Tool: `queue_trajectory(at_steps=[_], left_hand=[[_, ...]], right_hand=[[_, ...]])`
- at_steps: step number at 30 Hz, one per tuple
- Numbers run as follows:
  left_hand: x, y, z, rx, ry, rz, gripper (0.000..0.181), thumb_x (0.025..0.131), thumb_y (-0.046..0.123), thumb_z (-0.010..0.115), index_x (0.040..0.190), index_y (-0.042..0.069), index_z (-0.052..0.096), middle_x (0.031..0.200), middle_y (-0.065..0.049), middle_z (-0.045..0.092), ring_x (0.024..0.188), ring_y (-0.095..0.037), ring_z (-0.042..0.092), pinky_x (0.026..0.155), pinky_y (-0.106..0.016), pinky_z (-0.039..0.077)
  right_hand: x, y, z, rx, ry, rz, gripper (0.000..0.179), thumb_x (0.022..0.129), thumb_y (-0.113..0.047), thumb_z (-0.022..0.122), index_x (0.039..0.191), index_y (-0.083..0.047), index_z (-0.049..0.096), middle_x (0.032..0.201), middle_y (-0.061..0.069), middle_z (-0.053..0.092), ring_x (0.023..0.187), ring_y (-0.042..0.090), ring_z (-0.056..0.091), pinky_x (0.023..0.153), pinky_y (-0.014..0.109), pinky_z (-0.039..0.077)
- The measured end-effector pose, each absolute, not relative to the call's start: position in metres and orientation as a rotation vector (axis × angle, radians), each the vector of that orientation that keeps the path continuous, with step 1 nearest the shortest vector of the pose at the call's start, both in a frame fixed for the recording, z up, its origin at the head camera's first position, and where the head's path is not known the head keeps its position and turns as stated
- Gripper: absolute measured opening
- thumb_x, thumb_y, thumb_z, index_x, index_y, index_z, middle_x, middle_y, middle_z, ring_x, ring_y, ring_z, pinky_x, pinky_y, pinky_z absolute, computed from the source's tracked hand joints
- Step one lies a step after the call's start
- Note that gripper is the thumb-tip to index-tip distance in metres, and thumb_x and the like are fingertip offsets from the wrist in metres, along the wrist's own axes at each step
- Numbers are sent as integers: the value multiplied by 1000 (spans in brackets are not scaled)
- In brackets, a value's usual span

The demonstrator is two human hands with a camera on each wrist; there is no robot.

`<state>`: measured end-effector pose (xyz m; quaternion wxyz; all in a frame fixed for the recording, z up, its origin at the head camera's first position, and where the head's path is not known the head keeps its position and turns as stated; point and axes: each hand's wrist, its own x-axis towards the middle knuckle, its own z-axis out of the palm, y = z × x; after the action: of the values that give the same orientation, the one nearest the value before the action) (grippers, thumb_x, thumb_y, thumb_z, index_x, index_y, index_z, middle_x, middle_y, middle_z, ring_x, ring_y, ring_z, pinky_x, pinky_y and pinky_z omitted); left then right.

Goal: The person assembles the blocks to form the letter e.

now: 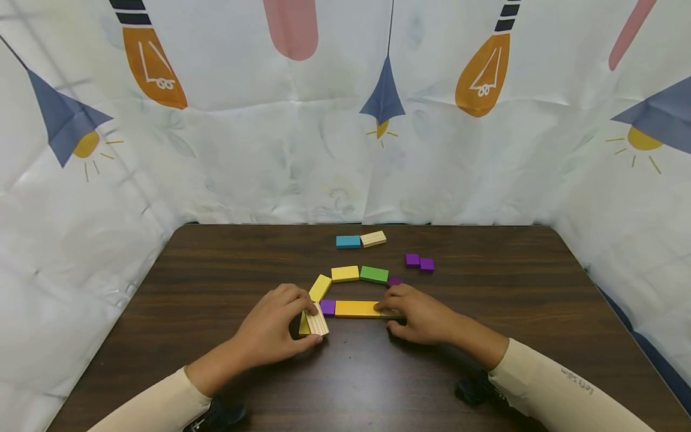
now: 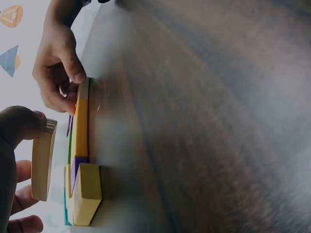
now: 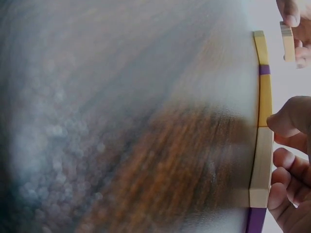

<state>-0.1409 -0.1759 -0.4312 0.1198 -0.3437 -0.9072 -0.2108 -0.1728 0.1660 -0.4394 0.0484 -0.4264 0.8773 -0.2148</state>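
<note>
My left hand (image 1: pixel 275 330) pinches a plain wooden block (image 1: pixel 318 321) between thumb and fingers. The left wrist view shows that block raised above the table, over a yellow block (image 2: pixel 87 194) at the row's left end. My right hand (image 1: pixel 426 315) grips another plain wooden block (image 3: pixel 262 160) lying in the front row, its curled fingertips at the block's sides. That block butts against a long orange-yellow block (image 1: pixel 357 309), followed leftward by a small purple block (image 1: pixel 327 308). In the head view, the right hand hides most of the wooden block.
Behind the row curve two yellow blocks (image 1: pixel 345 273), a green block (image 1: pixel 374 274) and a purple block (image 1: pixel 394 280). Farther back lie a blue block (image 1: pixel 348 242) and a plain block (image 1: pixel 373 239) end to end. Two small purple cubes (image 1: pixel 412 260) sit right. A patterned curtain (image 1: pixel 324 150) encloses the dark table (image 1: pixel 216 258).
</note>
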Motion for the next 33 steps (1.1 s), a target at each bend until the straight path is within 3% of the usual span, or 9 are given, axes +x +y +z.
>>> queue_trajectory(at_steps=[33], left_hand=[[-106,-178,-449,-1073,-2630,-643,40,68,45,93,94,28,67,101,18,52,106,-8,50,91,-43,46]], right_hand=[[-173,165,-441,-1292,2691,-645,34,92,-13,70,126,-13,71,117,-3,62,106,13,54,91,36,51]])
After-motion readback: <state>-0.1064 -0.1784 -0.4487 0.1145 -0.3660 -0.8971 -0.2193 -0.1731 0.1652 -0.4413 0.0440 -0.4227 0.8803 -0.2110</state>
